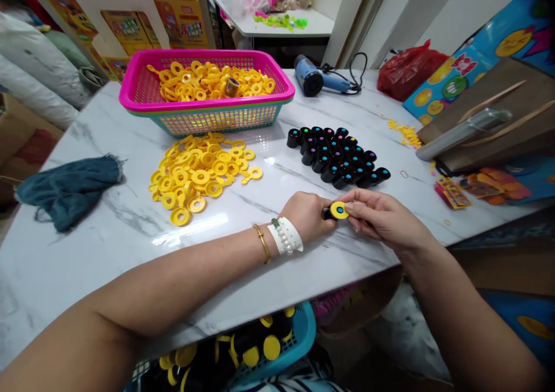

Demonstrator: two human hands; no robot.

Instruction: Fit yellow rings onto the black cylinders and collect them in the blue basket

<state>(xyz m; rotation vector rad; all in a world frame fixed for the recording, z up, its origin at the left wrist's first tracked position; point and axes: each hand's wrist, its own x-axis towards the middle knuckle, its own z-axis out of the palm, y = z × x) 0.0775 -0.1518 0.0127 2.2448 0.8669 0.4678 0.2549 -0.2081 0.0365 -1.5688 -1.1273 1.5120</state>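
Cloth (71,189): lies crumpled at far left, apart from the work.
Yellow rings (195,175): lie heaped on the table (260,207), some joined to a smaller loop; overlap too much to count.
Pink basket (133,85): stands behind the heap, loaded with more rings; hides the deeper layers.
Lower basket (309,325): sits below the table's near edge, holding black and yellow pieces (272,347); runs out of frame at the bottom.
Left hand (306,211): pinches a cylinder (328,213) from the left, with knuckles upward; conceals thumb and most fingertips.
Held ring (335,210): sits between both hands, apparently around the cylinder's blue-dotted end; too small to tell whether flush.
Ring on cylinder: looks like the fitting step; seems to call for a steady left hold and even pressing around the rim at right.
Black cylinders (340,158): stand close-packed beyond the hands, mostly upright, with coloured dots on top; mask one another's sides.
Right hand (385,218): pinches the ring's right edge with thumb against forefinger; curls remaining fingers under, out of clear view.
Paper bag (481,81): rests at far right, near scattered yellow bits (403,133); keeps any contents hidden.
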